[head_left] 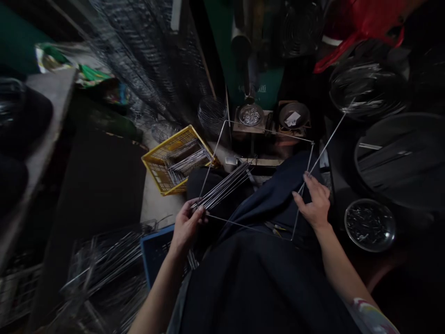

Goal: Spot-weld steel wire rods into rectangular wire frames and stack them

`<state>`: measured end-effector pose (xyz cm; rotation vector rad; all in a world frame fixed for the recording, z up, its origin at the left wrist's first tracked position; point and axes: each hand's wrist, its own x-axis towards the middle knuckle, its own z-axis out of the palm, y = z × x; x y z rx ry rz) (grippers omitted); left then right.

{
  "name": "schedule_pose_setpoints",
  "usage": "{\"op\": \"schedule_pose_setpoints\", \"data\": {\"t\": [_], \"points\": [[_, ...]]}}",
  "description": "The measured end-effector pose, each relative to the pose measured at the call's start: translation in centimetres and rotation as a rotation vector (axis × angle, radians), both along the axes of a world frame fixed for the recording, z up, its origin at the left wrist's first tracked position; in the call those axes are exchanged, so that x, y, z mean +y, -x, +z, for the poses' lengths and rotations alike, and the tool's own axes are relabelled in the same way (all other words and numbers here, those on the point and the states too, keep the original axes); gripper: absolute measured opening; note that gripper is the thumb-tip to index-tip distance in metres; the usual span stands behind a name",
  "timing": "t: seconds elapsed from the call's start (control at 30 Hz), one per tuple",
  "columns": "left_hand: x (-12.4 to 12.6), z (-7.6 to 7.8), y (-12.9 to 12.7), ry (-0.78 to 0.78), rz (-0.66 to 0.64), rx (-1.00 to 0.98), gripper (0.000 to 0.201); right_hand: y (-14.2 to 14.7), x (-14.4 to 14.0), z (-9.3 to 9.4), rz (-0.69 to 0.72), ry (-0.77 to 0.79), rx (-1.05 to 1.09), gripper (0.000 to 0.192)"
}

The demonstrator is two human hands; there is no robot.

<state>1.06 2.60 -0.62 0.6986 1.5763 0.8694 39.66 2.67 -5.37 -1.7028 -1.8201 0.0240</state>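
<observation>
Mid-frame over the lap: left hand pinches a bundle of thin wire rods, right hand fingers closed on the square wire frame; light, springy, likely slippery—best held near corners.

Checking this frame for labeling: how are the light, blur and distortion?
Head view: dim overall, corners nearly black; wide-lens bending at the edges; wire mesh at top smeared by blur; left hand gripping the rod bundle and right hand on the wire frame stay fairly sharp.

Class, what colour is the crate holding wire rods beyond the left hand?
Yellow crate, seen best in the head view.
</observation>
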Motion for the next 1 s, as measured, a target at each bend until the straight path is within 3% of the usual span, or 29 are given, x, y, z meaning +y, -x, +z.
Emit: {"op": "schedule_pose_setpoints", "data": {"t": [0.23, 0.37, 0.43, 0.5, 0.57, 0.67, 0.87, 1.0], "points": [[0.7, 0.5, 0.3, -0.064, 0.077, -0.137, 0.056, 1.5, 0.5, 0.6, 0.011, -0.026, 0.010, 0.056], [1.3, 0.3, -1.7, -0.151, 0.190, -0.301, 0.064, 2.0, 0.6, 0.3, -0.004, -0.038, -0.016, 0.053], [1.2, -0.2, -4.0, -0.167, 0.138, -0.360, 0.064, 2.3, 0.7, 0.2, -0.009, -0.035, -0.034, 0.051], [0.6, -0.8, -6.7, -0.146, -0.005, -0.392, 0.068, 2.6, 0.8, 0.2, -0.024, -0.029, -0.038, 0.049], [0.0, -1.4, -9.3, -0.090, -0.133, -0.424, 0.080, 2.9, 0.9, 0.3, -0.046, -0.025, -0.031, 0.047], [-0.8, -1.8, -11.9, 0.033, -0.193, -0.486, 0.099, 3.0, 1.0, 0.5, -0.069, -0.017, -0.035, 0.045], [-0.7, -1.2, -13.5, 0.111, -0.226, -0.507, 0.104, 2.6, 0.9, 0.6, -0.104, 0.017, -0.047, 0.041], [0.4, -0.3, -12.3, 0.017, -0.146, -0.469, 0.078, 2.5, 0.5, 0.8, -0.090, -0.001, -0.010, 0.040]]}}
